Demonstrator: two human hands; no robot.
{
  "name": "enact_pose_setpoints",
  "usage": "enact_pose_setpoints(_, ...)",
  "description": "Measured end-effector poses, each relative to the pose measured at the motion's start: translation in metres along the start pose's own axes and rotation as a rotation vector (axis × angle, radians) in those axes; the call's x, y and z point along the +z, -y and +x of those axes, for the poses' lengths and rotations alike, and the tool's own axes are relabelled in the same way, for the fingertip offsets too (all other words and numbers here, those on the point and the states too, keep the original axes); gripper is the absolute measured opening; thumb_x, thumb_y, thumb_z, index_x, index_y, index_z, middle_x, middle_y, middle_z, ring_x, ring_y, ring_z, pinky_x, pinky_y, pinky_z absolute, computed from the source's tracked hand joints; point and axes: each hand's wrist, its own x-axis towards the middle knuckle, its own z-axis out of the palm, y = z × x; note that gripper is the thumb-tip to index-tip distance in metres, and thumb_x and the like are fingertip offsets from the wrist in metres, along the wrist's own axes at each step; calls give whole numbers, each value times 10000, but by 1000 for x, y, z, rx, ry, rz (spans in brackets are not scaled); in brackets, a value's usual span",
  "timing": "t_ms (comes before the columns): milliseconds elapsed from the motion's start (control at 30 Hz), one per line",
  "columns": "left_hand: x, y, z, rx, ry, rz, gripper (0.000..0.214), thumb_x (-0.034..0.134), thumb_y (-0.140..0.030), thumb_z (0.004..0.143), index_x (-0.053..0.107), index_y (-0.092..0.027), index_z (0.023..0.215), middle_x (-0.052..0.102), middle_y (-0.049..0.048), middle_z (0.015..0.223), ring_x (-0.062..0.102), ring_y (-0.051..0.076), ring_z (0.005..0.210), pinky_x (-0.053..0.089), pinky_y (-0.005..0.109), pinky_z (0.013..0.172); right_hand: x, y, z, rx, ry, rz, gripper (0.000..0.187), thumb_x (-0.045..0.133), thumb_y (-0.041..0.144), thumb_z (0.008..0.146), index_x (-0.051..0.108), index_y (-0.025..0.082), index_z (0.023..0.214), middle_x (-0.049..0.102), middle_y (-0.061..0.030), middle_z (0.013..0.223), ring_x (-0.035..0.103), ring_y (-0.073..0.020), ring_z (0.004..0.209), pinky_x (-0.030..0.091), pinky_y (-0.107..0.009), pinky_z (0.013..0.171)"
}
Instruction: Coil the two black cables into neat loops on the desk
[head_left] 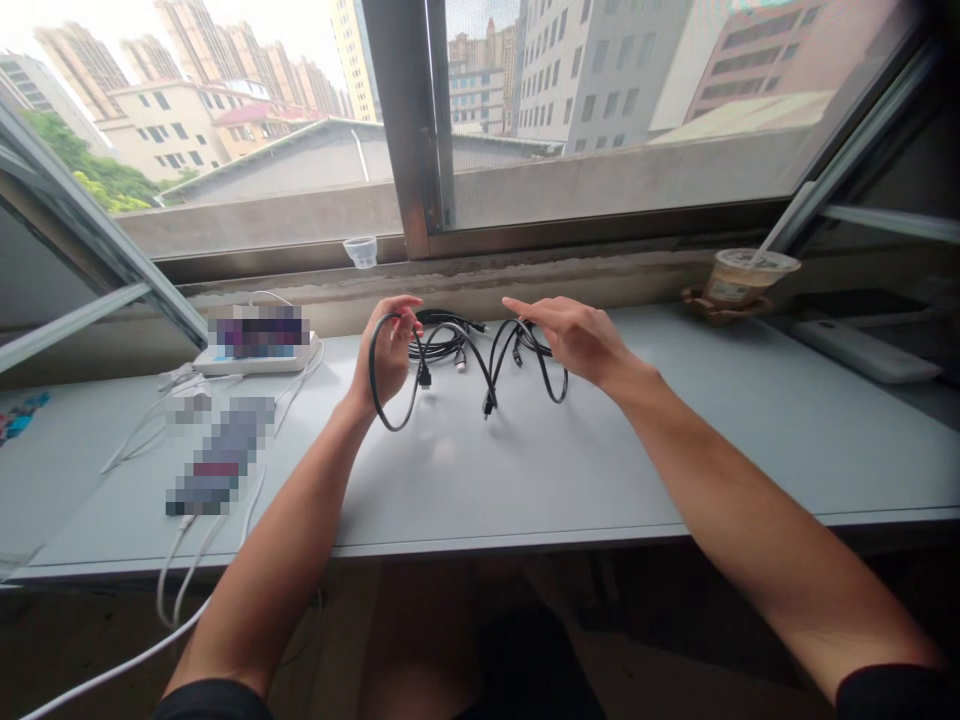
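My left hand (390, 352) is closed on a black cable (373, 385), raised above the desk, with a loop hanging below the fingers. One of the cable's plugs (425, 376) dangles beside that palm. My right hand (583, 336) holds another stretch of the black cable; its index finger points out to the left while the other fingers curl, their tips hidden. Between the hands the cable sags, and a dark connector (489, 404) hangs at the low point. Behind it, a coiled black cable (442, 347) lies on the desk, with a light-ended plug (460, 365) near it.
On the left of the white desk (480, 490) are a white power strip (255, 366), white cords (142, 440) and a blurred-out dark device (223, 455). A small clear cup (361, 252) stands at the window sill. Back right, a drink cup with straw (750, 278) sits in a cardboard holder.
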Motion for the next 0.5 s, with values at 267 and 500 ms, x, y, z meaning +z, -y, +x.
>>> enact_pose_setpoints(267,21,-15,-13,357,340,160,412,579,-261,1021,682,-305,1418,532,66,1098,562,185,973,556,329,920,-5,43,4,-29,-15,48,252,533,163,1020,636,253,1230,826,-54,1137,771,-240,959,415,-288,589)
enact_pose_setpoints(500,22,-32,-17,406,345,283,416,588,-316,1048,649,-356,1457,516,64,1176,561,143,898,557,324,890,-2,61,4,-57,-47,58,121,499,312,1075,549,239,993,766,-77,895,700,-220,695,366,-295,559)
